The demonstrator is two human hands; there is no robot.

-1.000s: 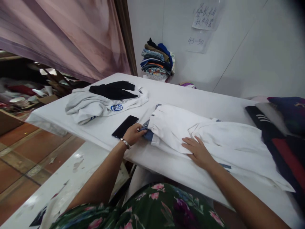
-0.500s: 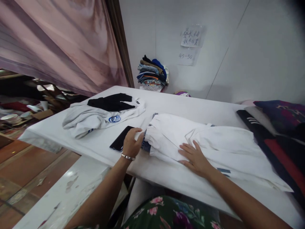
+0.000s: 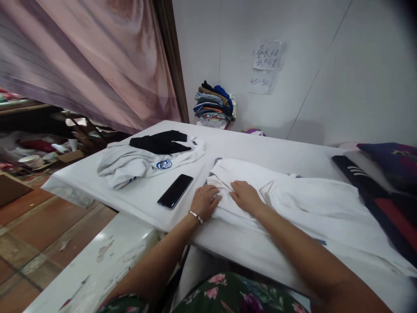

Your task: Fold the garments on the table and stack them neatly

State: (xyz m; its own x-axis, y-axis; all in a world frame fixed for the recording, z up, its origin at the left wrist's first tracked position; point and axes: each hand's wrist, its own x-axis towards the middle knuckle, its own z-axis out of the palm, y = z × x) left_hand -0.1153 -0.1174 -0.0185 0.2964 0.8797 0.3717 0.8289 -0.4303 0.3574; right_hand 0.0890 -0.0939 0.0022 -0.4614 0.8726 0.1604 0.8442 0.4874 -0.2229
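Note:
A long white garment (image 3: 312, 195) lies flat on the table, its left end gathered and partly covered; dark blue cloth shows at its edges. My left hand (image 3: 206, 202), a silver bracelet on its wrist, rests on that left end with the fingers over the fabric and the thumb apart. Close by on its right, my right hand (image 3: 247, 198) has its fingers bent and drawn together on the same white cloth, where creases run between the hands. To the left of my left hand lies a black phone (image 3: 175, 191), untouched.
A light grey top (image 3: 120, 163) and a black garment (image 3: 159, 142) lie on the white table (image 3: 143, 198) at left. Folded clothes (image 3: 213, 104) are stacked by the wall. Dark garments (image 3: 384, 187) sit at right. A pink curtain (image 3: 114, 56) hangs at left.
My left hand has moved right from the garment's edge onto its gathered end. My right hand has slid left beside it, and its spread fingers have bent together. The view has shifted slightly.

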